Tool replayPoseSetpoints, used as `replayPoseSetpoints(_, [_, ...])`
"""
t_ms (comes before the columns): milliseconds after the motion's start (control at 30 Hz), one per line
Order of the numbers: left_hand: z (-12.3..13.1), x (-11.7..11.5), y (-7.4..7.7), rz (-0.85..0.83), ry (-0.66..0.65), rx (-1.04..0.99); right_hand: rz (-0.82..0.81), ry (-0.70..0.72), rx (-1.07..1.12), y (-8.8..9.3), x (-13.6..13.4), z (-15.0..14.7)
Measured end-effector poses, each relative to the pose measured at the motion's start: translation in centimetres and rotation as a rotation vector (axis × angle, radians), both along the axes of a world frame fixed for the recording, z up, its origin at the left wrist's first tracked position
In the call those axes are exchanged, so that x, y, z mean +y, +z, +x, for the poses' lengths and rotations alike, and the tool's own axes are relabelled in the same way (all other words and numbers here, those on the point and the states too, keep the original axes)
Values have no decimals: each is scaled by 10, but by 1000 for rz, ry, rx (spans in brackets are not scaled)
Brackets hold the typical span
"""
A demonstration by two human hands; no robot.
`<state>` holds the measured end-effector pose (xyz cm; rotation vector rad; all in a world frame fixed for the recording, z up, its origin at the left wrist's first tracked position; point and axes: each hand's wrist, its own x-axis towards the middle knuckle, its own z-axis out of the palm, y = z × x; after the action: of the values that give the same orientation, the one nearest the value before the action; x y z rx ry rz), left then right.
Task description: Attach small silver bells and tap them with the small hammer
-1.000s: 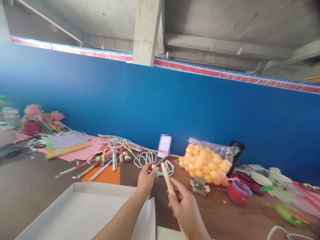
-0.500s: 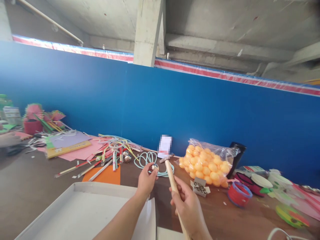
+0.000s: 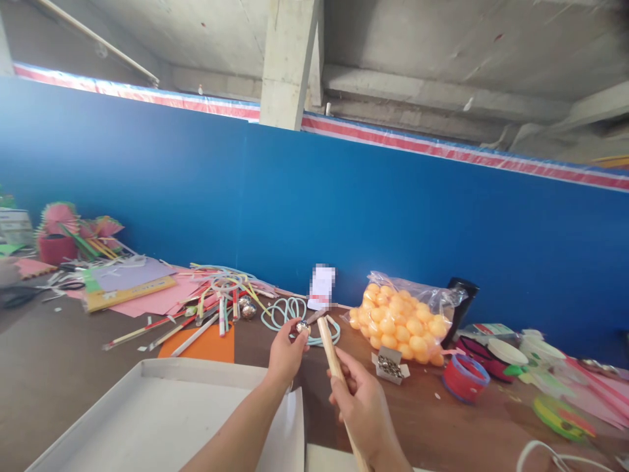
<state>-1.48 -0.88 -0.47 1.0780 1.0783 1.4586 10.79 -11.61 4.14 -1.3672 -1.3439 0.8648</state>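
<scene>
My left hand (image 3: 286,353) pinches a shiny silver ball (image 3: 303,327) between thumb and fingers, above the table. Closed round a pale wooden stick (image 3: 328,341), my right hand (image 3: 358,393) keeps it tilted, its upper end close to the ball but apart from it. Behind both hands lies a coil of light blue cord (image 3: 287,313). Two more silver balls (image 3: 248,308) rest among paper strips and sticks to the left. A small open box of metal bits (image 3: 390,366) stands right of the stick.
A white tray (image 3: 147,406) lies under my left forearm. Behind stand a bag of orange balls (image 3: 400,321) and a dark cylinder (image 3: 460,308) against the blue wall (image 3: 344,210). Red tape (image 3: 466,379) sits to the right. At far left a person's blurred hand (image 3: 8,272) shows.
The stick's upper end and my right hand have shifted slightly left, nearer the ball. My left hand still holds the ball. The whole view has moved a little.
</scene>
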Motion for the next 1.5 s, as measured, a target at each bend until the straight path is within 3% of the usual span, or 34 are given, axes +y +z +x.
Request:
replayPoseSetpoints(133, [0, -1, 1, 9, 1, 14, 26, -65, 7, -2, 1, 0])
replayPoseSetpoints(300, [1, -1, 1, 16, -4, 31, 19, 17, -5, -6, 2, 1])
replayPoseSetpoints(567, [1, -3, 3, 47, -17, -4, 94, -77, 21, -10, 4, 7])
replayPoseSetpoints(933, [1, 5, -3, -8, 11, -46, 258, -56, -224, -15, 4, 1])
replayPoseSetpoints(1133, [1, 6, -5, 3, 18, -56, 300, -86, -215, -14, 3, 0])
replayPoseSetpoints(1500, [0, 5, -6, -5, 11, -14, 281, -81, -205, -13, 3, -1])
